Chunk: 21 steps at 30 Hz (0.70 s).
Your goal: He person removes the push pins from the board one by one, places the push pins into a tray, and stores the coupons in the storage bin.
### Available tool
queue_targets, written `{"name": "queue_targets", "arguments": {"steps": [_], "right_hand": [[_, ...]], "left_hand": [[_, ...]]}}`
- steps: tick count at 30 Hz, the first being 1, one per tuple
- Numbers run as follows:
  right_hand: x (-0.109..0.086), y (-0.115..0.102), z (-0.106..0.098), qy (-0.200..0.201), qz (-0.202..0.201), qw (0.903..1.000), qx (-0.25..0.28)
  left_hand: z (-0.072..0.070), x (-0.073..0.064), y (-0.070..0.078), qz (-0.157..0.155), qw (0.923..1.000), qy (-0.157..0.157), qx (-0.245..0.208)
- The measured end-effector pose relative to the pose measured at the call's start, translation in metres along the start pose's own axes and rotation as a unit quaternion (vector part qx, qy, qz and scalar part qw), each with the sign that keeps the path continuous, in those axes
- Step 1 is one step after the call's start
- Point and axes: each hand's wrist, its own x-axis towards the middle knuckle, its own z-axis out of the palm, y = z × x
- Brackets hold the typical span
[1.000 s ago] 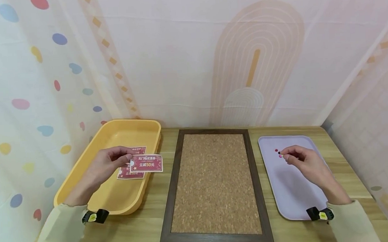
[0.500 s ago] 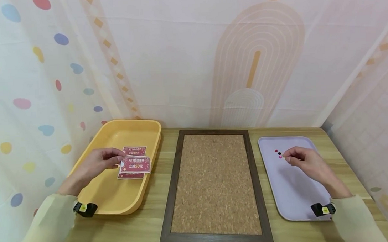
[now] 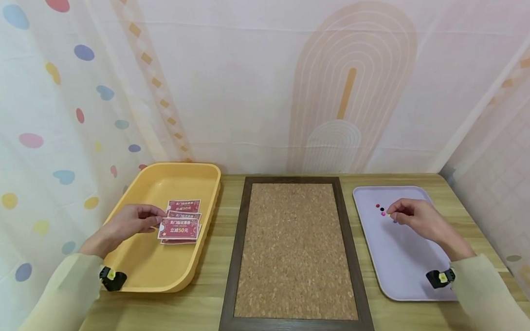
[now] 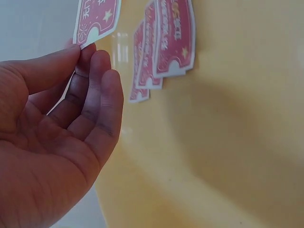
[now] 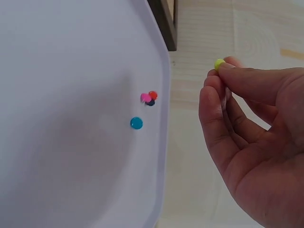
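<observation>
My left hand point(image 3: 129, 225) pinches a red-and-white paper coupon point(image 3: 178, 229) by its corner, between thumb and index finger. The coupon is held above the yellow tub point(image 3: 150, 276), where several matching coupons point(image 4: 173, 42) lie overlapping on the bottom. Over the lilac tray point(image 3: 393, 278) is my right hand point(image 3: 418, 218). Its thumb and fingertips pinch a small yellow thumbtack point(image 5: 219, 64), clearest in the right wrist view. A pink tack point(image 5: 146, 97), a red tack point(image 5: 153, 94) and a dark tack point(image 5: 150, 102) lie close together on the tray, with a blue tack point(image 5: 136, 123) apart from them.
Between tub and tray, a cork board point(image 3: 296, 252) in a dark wooden frame point(image 3: 228, 303) lies flat on the wooden table point(image 3: 200, 314). A patterned curtain point(image 3: 245, 88) hangs behind the table and along both sides.
My left hand has drawn back to the left with its coupon, from the tub's right rim to over the other coupons. The right hand has shifted slightly right, away from the tacks.
</observation>
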Motion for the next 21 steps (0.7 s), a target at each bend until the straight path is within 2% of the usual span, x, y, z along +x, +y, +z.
{"name": "queue_targets", "arguments": {"steps": [4, 11, 18, 21], "right_hand": [[0.004, 0.005, -0.001, -0.012, 0.013, 0.9998, 0.004], [0.005, 0.016, 0.001, -0.043, 0.007, 0.9988, 0.022], [0.003, 0.027, 0.005, -0.097, 0.013, 0.9945, 0.037], [0.003, 0.029, 0.006, -0.108, 0.018, 0.9934, 0.034]], "left_hand": [[-0.002, 0.003, -0.007, -0.008, 0.9999, -0.010, -0.005], [-0.004, 0.006, -0.014, -0.024, 0.9993, -0.024, -0.017], [-0.003, 0.012, -0.015, -0.027, 0.9987, -0.042, 0.008], [-0.005, 0.016, -0.013, -0.031, 0.9981, -0.051, 0.017]]}}
